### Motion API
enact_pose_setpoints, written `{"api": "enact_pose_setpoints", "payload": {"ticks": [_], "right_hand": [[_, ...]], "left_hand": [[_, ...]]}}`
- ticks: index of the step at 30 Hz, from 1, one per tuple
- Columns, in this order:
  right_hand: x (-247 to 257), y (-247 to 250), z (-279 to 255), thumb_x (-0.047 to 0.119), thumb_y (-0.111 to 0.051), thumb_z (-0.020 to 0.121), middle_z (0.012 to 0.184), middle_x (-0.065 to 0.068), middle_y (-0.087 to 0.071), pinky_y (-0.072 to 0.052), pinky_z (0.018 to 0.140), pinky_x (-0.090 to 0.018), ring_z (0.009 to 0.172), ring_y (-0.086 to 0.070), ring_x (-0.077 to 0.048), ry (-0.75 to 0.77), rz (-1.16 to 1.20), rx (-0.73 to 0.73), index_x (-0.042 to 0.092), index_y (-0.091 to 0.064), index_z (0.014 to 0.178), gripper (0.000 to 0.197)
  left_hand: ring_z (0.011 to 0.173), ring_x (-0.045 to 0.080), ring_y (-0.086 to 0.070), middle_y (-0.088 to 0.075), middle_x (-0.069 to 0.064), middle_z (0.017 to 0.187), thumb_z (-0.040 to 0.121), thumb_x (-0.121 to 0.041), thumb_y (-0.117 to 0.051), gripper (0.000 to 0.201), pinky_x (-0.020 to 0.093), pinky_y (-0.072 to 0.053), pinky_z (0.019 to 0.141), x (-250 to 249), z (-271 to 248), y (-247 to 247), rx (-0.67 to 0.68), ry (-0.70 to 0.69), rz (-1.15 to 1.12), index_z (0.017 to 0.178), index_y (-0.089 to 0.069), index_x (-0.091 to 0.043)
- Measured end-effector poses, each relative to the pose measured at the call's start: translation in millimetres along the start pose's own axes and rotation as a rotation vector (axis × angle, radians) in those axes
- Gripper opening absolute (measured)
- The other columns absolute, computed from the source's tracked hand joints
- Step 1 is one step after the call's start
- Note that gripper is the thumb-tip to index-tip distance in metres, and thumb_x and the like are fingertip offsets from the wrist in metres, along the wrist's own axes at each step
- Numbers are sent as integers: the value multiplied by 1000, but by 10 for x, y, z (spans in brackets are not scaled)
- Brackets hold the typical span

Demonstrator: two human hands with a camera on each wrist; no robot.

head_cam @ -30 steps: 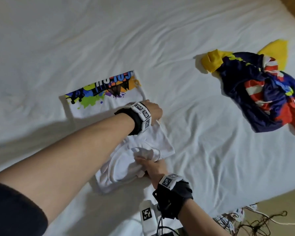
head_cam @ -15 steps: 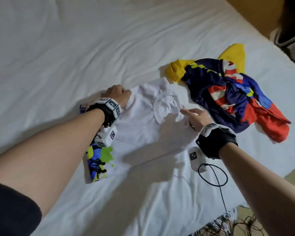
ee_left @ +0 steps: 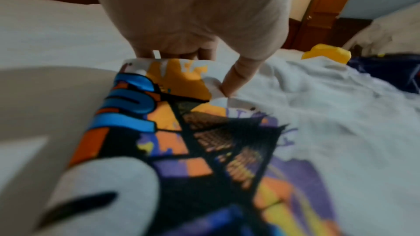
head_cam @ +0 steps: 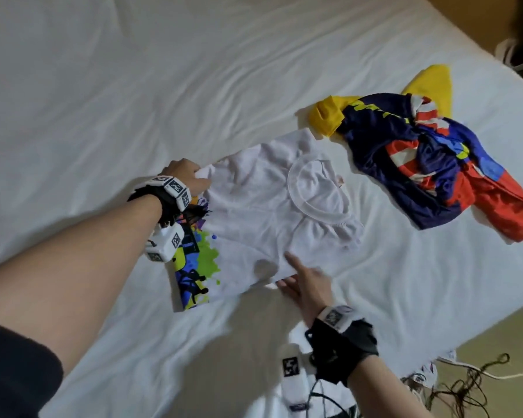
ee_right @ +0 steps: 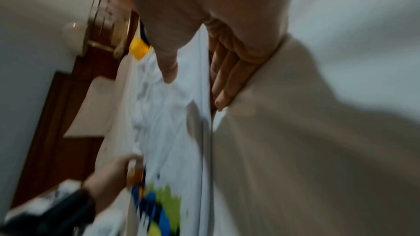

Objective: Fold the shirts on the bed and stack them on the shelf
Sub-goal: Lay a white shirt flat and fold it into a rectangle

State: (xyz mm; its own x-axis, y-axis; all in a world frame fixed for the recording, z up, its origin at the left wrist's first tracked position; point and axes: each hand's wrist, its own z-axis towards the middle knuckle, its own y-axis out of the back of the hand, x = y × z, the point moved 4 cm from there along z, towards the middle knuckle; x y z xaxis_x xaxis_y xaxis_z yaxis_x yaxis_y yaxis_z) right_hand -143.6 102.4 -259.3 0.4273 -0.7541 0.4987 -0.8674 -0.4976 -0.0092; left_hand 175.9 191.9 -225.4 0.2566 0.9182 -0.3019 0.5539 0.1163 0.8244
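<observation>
1. The person's left hand (head_cam: 185, 175) pinches the far edge of a white printed shirt (head_cam: 254, 218) at the centre of the head view, fingers curled under the cloth and thumb pressed on top.
2. The right hand (head_cam: 307, 283) lies at the shirt's near edge, lower centre of the frame, with fingers straight and spread; the fingertips slide under the fabric while the thumb rests on it, and nothing is clenched.
3. The shirt lies partly folded on the white bed (head_cam: 103, 86), collar ring facing up, its colourful splash print showing along the left side.
4. Two shirts are counted: the white one in hand, and one crumpled navy, red and yellow shirt (head_cam: 429, 164) at the upper right, just beside the white shirt's sleeve.
5. Two hands are in view, each wrist wearing a black band with white marker blocks.
6. The left wrist view alone shows the thumb (ee_left: 236, 78) pinning a fold above the orange-and-blue print (ee_left: 181, 132).
7. The right wrist view, blurred, alone shows four straight fingers (ee_right: 227, 78) beneath the cloth edge.
8. Only the head view shows tangled cables (head_cam: 465, 384) on the floor, lower right.
</observation>
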Motion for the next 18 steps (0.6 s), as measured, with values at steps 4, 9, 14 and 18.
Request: {"api": "enact_pose_setpoints", "payload": {"ticks": [4, 9, 14, 18], "right_hand": [[-359, -608, 128, 42, -83, 53, 80, -12, -74, -59, 74, -48, 77, -71, -30, 135, -251, 29, 4, -73, 82, 49], [-314, -937, -51, 23, -75, 80, 69, -2, -48, -38, 61, -28, 71, -52, -23, 167, -479, -17, 11, -46, 69, 33], [-283, -1098, -55, 25, -58, 92, 111, -13, -65, -47, 84, -34, 106, -59, -34, 327, -797, 69, 9, -59, 108, 23], [-142, -1048, -177, 25, -52, 97, 107, -22, -64, -36, 73, -36, 103, -57, -40, 498, -980, 56, 1, -58, 99, 25]], "left_hand": [[87, 39, -61, -65, 21, 97, 81, -37, -61, 27, 33, -46, 71, 265, -164, 12, -27, 82, -100, 70, -60, -13], [99, 42, -62, -66, 25, 109, 82, -49, -55, 52, 41, -52, 88, 1139, -638, 38, -107, 339, -199, 105, -68, -5], [94, 42, -61, -66, 23, 92, 90, -57, -49, 60, 37, -49, 80, 1951, -1571, -326, -185, 607, -458, 89, -66, 1], [90, 41, -61, -69, 25, 93, 86, -32, -59, 33, 35, -49, 78, 1921, -2307, -811, -197, 686, -643, 85, -70, -1]]}}
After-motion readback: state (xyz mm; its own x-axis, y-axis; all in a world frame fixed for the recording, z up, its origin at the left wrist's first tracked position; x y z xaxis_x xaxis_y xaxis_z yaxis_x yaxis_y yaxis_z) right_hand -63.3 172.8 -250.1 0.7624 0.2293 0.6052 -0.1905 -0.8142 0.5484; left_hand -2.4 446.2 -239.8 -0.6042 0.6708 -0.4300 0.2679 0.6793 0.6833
